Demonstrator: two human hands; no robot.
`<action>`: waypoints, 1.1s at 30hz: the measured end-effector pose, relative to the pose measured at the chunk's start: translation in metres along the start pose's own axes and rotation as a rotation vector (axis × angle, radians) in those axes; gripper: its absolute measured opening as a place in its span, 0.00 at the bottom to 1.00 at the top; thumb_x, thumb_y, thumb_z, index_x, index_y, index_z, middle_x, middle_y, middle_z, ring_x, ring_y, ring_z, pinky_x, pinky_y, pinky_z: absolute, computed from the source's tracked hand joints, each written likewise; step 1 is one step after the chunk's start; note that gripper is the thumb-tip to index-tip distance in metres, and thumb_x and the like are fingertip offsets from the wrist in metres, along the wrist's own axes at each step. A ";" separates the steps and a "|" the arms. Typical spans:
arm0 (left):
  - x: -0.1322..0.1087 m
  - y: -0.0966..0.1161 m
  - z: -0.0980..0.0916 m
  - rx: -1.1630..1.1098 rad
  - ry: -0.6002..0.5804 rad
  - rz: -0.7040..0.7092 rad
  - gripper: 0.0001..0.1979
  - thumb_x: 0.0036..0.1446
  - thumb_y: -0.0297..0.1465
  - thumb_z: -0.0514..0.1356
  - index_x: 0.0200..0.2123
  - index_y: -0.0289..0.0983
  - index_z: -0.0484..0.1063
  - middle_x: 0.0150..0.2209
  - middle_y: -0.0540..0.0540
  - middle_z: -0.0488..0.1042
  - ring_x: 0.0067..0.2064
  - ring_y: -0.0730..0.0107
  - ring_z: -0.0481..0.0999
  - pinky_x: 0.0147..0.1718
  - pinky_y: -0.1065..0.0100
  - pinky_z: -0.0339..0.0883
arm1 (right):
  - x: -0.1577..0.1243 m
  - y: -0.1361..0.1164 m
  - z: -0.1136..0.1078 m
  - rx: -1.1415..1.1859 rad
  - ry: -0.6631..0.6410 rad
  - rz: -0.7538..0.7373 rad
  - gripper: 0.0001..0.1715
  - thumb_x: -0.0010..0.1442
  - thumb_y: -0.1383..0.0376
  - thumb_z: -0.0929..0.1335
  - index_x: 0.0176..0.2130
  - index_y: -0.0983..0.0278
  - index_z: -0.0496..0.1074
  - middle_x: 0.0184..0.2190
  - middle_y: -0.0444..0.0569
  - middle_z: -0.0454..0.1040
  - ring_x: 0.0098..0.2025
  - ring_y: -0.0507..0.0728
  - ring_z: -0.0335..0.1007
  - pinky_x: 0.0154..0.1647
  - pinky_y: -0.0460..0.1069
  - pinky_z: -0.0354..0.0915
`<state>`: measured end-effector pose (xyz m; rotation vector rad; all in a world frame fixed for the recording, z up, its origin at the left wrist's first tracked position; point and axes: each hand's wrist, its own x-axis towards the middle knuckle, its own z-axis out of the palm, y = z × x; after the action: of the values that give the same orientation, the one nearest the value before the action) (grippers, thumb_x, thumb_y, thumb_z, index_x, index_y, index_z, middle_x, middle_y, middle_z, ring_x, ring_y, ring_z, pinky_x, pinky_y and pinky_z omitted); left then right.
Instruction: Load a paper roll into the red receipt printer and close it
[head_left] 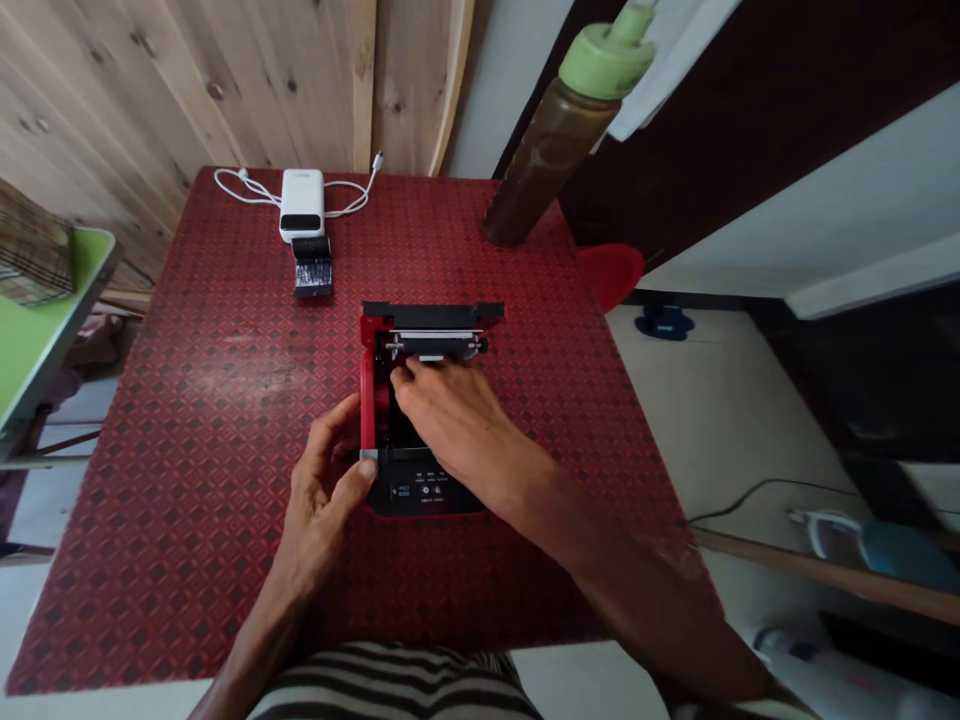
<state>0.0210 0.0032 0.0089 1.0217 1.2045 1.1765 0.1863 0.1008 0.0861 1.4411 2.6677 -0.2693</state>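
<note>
A red and black label printer (420,488) stands on the table with its lid (433,315) raised, and a roller (439,346) shows under the lid. My left hand (330,475) grips the printer's left side, thumb on the front corner and fingers along the red wall. My right hand (450,400) reaches into the printer's open bay from the right, its fingers curled down. Its fingertips are hidden, so I cannot see what they touch or hold inside. Small buttons and printed signs sit on the black front panel.
Behind the printer lie a white power bank (302,200) with a white cable (349,200) and a curled black shiny strip (312,268). A tall brown bottle with a green cap (600,65) stands at the back right of the red patterned table (225,560). A red stool (615,275) stands beyond.
</note>
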 end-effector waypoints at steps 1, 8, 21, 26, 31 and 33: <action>0.000 0.000 0.000 0.002 0.001 -0.007 0.29 0.72 0.46 0.69 0.73 0.49 0.74 0.72 0.44 0.77 0.73 0.47 0.77 0.67 0.48 0.75 | 0.001 0.000 -0.001 -0.017 -0.038 0.007 0.23 0.75 0.81 0.62 0.56 0.72 0.83 0.52 0.68 0.87 0.52 0.69 0.86 0.48 0.58 0.75; -0.002 -0.002 -0.001 0.004 0.014 -0.005 0.31 0.71 0.46 0.69 0.73 0.46 0.74 0.70 0.41 0.79 0.65 0.49 0.83 0.65 0.46 0.76 | -0.011 -0.002 -0.007 -0.061 -0.013 0.031 0.17 0.77 0.74 0.66 0.58 0.70 0.81 0.54 0.65 0.86 0.57 0.71 0.84 0.55 0.60 0.77; -0.002 -0.002 0.000 0.001 0.021 0.002 0.30 0.72 0.46 0.69 0.73 0.46 0.74 0.71 0.42 0.79 0.71 0.47 0.78 0.65 0.48 0.77 | -0.040 -0.002 -0.001 -0.069 0.337 -0.066 0.14 0.75 0.75 0.69 0.56 0.67 0.80 0.44 0.58 0.86 0.47 0.66 0.83 0.47 0.58 0.77; -0.003 -0.003 -0.002 0.004 0.039 -0.036 0.33 0.70 0.48 0.69 0.73 0.45 0.74 0.73 0.40 0.77 0.74 0.42 0.76 0.61 0.48 0.80 | -0.073 0.035 -0.008 0.292 0.659 -0.050 0.18 0.72 0.71 0.73 0.60 0.63 0.80 0.48 0.53 0.88 0.49 0.63 0.83 0.54 0.59 0.78; -0.002 -0.008 -0.004 0.025 0.046 -0.009 0.31 0.71 0.47 0.69 0.72 0.46 0.75 0.71 0.41 0.79 0.66 0.47 0.83 0.64 0.49 0.78 | -0.075 0.088 0.018 0.738 0.809 0.365 0.14 0.64 0.59 0.78 0.50 0.56 0.83 0.40 0.44 0.87 0.36 0.57 0.78 0.36 0.53 0.71; -0.001 -0.008 -0.003 0.022 0.039 -0.001 0.29 0.72 0.46 0.68 0.72 0.47 0.75 0.70 0.42 0.80 0.66 0.48 0.83 0.65 0.50 0.77 | -0.062 0.104 0.037 0.885 0.912 0.464 0.16 0.61 0.55 0.78 0.46 0.57 0.80 0.41 0.45 0.86 0.37 0.58 0.79 0.37 0.53 0.71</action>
<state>0.0190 0.0008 0.0004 1.0188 1.2502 1.1895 0.3075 0.0986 0.0487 2.9920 2.7555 -1.0595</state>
